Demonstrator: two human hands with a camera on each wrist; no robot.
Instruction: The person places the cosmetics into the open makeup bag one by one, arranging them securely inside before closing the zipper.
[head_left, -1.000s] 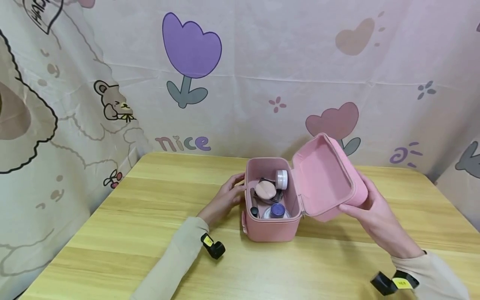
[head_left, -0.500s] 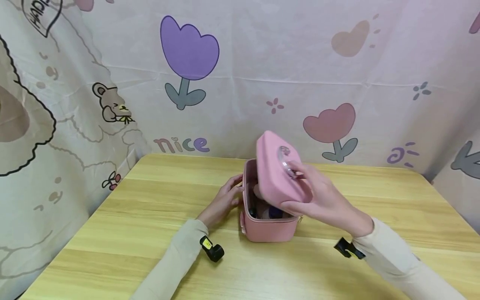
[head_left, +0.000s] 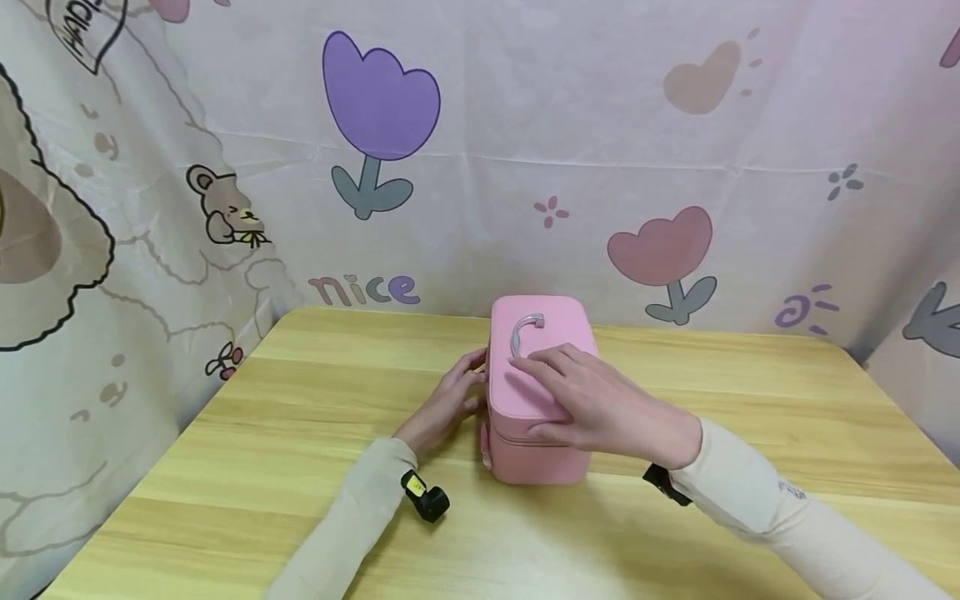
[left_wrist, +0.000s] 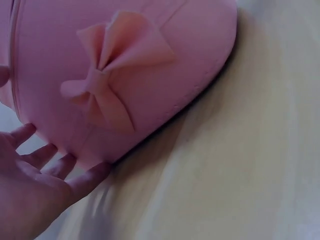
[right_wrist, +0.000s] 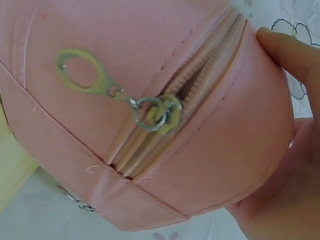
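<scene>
A pink cosmetic case (head_left: 536, 467) stands upright on the table, its lid (head_left: 562, 317) down over the body. My right hand (head_left: 611, 408) rests across the lid, fingers near the clear curved handle (head_left: 517, 336) and thumb against the front edge. At the case's left side, my left hand (head_left: 444, 404) touches the wall with extended fingers; a pink bow (left_wrist: 97, 80) sits there in the left wrist view. Up close in the right wrist view, a metal zip pull (right_wrist: 82, 72) dangles beside the zip (right_wrist: 200, 75), whose teeth are apart. The case's contents are hidden.
The light wooden table (head_left: 337, 500) extends on both sides of the case. Behind it hangs a printed curtain (head_left: 510, 100) with flowers and the word "nice". A black wrist camera (head_left: 426, 497) sits on the left sleeve, another (head_left: 666, 485) on the right.
The lid has swung from standing open at the right down onto the case, carried leftward by my right hand, covering the cosmetics inside. My left hand has stayed at the case's side.
</scene>
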